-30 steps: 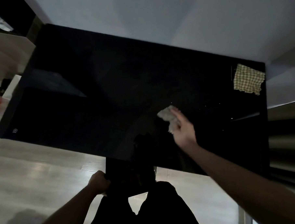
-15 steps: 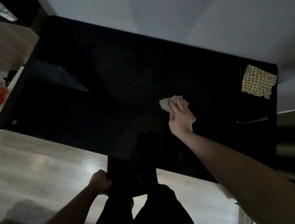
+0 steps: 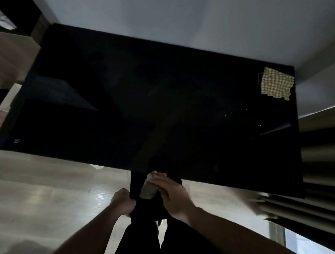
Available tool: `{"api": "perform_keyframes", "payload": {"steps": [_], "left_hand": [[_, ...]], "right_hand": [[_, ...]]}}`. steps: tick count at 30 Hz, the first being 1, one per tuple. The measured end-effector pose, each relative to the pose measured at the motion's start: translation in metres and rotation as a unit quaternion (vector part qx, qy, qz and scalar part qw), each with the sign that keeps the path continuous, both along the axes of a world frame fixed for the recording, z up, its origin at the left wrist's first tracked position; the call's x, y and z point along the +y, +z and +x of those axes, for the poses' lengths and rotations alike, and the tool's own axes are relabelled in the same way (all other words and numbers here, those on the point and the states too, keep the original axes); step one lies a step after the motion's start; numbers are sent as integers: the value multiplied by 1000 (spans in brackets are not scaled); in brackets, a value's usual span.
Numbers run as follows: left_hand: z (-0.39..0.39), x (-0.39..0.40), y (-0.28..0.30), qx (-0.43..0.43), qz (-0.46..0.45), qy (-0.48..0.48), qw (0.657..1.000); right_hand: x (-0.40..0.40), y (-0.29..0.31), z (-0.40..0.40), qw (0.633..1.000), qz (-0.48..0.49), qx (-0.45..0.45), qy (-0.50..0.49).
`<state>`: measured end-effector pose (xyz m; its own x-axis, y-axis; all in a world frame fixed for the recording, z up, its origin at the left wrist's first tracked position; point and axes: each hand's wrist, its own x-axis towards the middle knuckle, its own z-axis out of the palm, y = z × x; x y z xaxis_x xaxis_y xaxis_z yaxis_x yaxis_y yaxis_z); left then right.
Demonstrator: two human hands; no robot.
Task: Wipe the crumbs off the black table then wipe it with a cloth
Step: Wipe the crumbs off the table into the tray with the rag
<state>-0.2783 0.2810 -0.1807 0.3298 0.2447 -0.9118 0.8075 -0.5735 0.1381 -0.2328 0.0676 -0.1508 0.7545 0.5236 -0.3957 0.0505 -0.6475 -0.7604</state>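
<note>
The black table fills the middle of the view. A few pale crumbs dot its right side. A yellow checked cloth lies flat at the far right corner. At the near edge my left hand grips the left side of a flat black tray held just below the tabletop. My right hand presses a crumpled pale paper wad down onto that tray, fingers laid over it.
A white wall runs behind the table. Pale wood floor lies in front and to the left. Dark slatted furniture stands along the right side. My dark trouser legs show below the tray.
My right hand has dragged the paper wad from the table's middle back over the near edge onto the tray. My left hand has stayed on the tray.
</note>
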Motion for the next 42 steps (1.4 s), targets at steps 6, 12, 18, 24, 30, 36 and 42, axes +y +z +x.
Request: {"api": "perform_keyframes", "payload": {"steps": [6,12,18,24,30,36,42], "left_hand": [[-4,-10,1,-2,1,-17,1000],[-6,-24,4,-16,2,-9,1000],[-2,-50,4,-13,30,-26,999],[1,-77,-6,-11,26,6,1000],[3,-99,-12,14,18,24,999],[-1,-109,-22,8,3,45,999],[4,-119,-13,8,-4,30,1000]], "right_hand": [[-34,20,-8,991,67,11,-115],[-94,37,34,951,133,-23,-278],[-179,51,108,923,35,-118,-364],[-272,12,193,910,-33,-163,-380],[-320,-24,265,931,-144,-124,-311],[-297,-48,244,927,-279,-149,-202],[-243,-45,146,945,-190,-192,-187]]}}
